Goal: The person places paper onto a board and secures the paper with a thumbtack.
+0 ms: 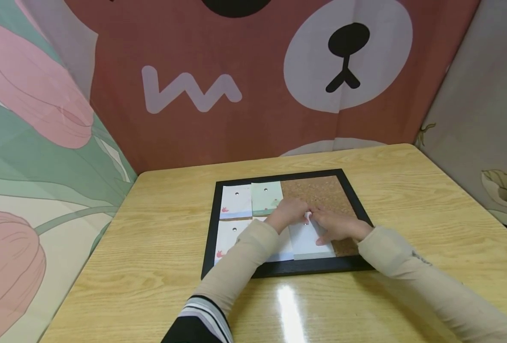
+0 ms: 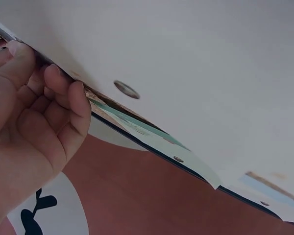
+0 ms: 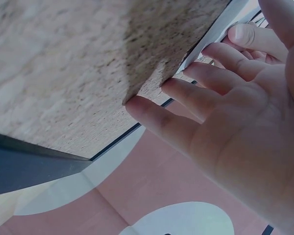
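Note:
A corkboard (image 1: pixel 318 188) in a black frame lies on the table. Both hands meet at the top edge of a white sheet (image 1: pixel 307 245), which shows a pale lower border. My left hand (image 1: pixel 288 212) has its fingers curled at that edge, and its thumb and fingertips pinch there. Beside it, my right hand (image 1: pixel 337 225) keeps its fingers fairly straight. In the right wrist view the right fingertips (image 3: pixel 134 102) touch the cork (image 3: pixel 54 73) and the edge of the sheet. A small silver pin (image 1: pixel 306 223) shows right by the left thumb.
A pink-marked sheet (image 1: pixel 236 202) and a green sheet (image 1: pixel 266 195) are pinned along the top left. Another sheet (image 1: pixel 229 238) is pinned below, with a further one partly under the left arm. Wooden table (image 1: pixel 150 228) surrounds the frame; a printed cloth (image 1: pixel 236 124) hangs behind.

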Tool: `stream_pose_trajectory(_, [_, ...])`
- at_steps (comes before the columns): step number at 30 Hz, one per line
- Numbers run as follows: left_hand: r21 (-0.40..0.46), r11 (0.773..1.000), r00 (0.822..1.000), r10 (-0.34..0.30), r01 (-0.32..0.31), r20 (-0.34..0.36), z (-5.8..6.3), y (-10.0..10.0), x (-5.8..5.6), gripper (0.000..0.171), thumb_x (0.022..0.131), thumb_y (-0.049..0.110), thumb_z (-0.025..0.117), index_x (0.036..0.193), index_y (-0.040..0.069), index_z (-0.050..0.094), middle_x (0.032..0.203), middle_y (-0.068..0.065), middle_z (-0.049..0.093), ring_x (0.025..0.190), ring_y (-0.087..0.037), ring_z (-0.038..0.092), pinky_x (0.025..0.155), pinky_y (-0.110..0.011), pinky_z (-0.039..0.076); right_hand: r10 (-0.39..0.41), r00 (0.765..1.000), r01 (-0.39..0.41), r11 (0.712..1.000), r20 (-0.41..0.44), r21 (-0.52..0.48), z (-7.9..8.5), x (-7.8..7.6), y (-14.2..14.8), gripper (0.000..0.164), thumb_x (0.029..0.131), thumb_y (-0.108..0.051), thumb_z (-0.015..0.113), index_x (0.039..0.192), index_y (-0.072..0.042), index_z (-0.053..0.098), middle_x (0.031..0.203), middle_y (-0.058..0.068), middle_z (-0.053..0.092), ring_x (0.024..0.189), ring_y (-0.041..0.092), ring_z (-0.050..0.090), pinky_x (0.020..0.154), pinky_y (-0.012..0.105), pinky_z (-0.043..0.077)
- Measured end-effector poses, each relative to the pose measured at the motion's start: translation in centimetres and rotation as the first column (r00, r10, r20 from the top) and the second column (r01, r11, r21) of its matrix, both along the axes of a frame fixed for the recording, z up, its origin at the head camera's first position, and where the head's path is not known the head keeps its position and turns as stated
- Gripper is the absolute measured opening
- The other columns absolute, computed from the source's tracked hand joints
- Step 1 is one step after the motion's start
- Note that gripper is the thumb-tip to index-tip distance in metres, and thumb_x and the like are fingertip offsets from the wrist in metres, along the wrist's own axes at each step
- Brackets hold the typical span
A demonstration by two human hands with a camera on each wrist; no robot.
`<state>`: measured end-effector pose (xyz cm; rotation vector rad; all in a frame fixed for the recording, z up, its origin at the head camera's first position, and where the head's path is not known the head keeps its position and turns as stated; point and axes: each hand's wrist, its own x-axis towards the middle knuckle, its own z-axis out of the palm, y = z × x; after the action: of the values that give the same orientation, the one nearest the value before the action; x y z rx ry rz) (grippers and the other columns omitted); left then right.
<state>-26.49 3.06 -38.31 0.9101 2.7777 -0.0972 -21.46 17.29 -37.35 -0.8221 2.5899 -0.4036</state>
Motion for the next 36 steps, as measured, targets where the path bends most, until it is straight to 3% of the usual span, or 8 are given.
stream_pose_trajectory(7, [-0.007,1.000,1.000,0.011,-0.011,0.004,-0.1,-0.1,-0.4,0.041,0.078,0.037,0.060,0.116,0.023,0.061,0.098,0.005,0.064,0.077,-0.010,0.053,0.069,-0.026,0.045,-0.006,1.000,0.006,1.000,0.004,-0.011,-0.1,-0.2,-0.1,0.075,0.077,-0.022,0.069,0.131,0.012,0.030,0.141,0.030,0.014,0.128,0.044,0.009,0.100,0.054,0.013])
stream_pose_trajectory(13, [-0.079,0.997,0.998,-0.008,0.003,-0.066,0.4,-0.3,0.3,0.043,0.077,0.043,0.058,0.115,0.024,0.061,0.109,0.006,0.062,0.096,-0.012,0.057,0.077,-0.028,0.046,0.006,1.000,-0.006,1.000,0.002,-0.026,-0.4,-0.3,-0.2,0.075,0.076,-0.022,0.070,0.130,0.013,0.031,0.140,0.031,0.015,0.127,0.046,0.010,0.099,0.055,0.013])
stream_pose_trajectory(15, [-0.086,0.996,0.997,-0.009,0.003,-0.072,0.6,-0.7,0.6,0.041,0.078,0.045,0.058,0.112,0.022,0.062,0.108,0.006,0.062,0.096,-0.013,0.057,0.075,-0.029,0.047,0.013,1.000,-0.012,0.999,0.007,-0.033,-0.4,-0.4,-0.2,0.074,0.077,-0.022,0.070,0.130,0.013,0.032,0.139,0.032,0.015,0.127,0.046,0.010,0.099,0.055,0.013])
stream_pose_trajectory(19, [-0.014,1.000,0.999,0.012,-0.012,-0.031,1.2,-1.8,1.2,0.038,0.081,0.046,0.056,0.100,0.016,0.066,0.093,0.004,0.064,0.079,-0.011,0.059,0.065,-0.028,0.047,0.021,1.000,-0.021,1.000,0.013,-0.021,-0.3,-0.4,-0.1,0.074,0.077,-0.024,0.070,0.129,0.013,0.034,0.139,0.032,0.015,0.127,0.046,0.010,0.099,0.055,0.013])
stream_pose_trajectory(25, [0.094,0.992,0.997,0.084,-0.083,0.000,2.6,-4.5,2.2,0.037,0.083,0.047,0.053,0.079,0.012,0.066,0.069,0.004,0.057,0.061,-0.010,0.048,0.055,-0.024,0.042,0.000,1.000,-0.001,0.999,0.015,0.036,0.0,-0.5,0.0,0.076,0.080,-0.034,0.065,0.132,0.011,0.031,0.140,0.031,0.013,0.128,0.044,0.009,0.100,0.054,0.013])
stream_pose_trajectory(33, [0.162,0.967,0.976,0.208,-0.196,-0.061,3.8,-8.9,3.5,0.036,0.085,0.045,0.055,0.085,0.009,0.061,0.072,0.001,0.055,0.063,-0.012,0.049,0.054,-0.027,0.042,-0.055,0.996,0.050,0.997,-0.066,-0.066,0.2,-0.4,0.1,0.076,0.088,-0.043,0.051,0.137,0.007,0.020,0.140,0.034,0.010,0.127,0.047,0.010,0.098,0.058,0.015])
stream_pose_trajectory(36, [0.176,0.959,0.964,0.243,-0.222,-0.112,4.3,-10.1,3.9,0.042,0.084,0.046,0.054,0.096,0.006,0.062,0.081,-0.003,0.060,0.071,-0.016,0.056,0.061,-0.031,0.046,-0.087,0.989,0.074,0.991,-0.116,-0.113,0.6,-0.5,-0.1,0.077,0.088,-0.048,0.047,0.139,0.002,0.019,0.140,0.033,0.007,0.126,0.048,0.009,0.095,0.062,0.014])
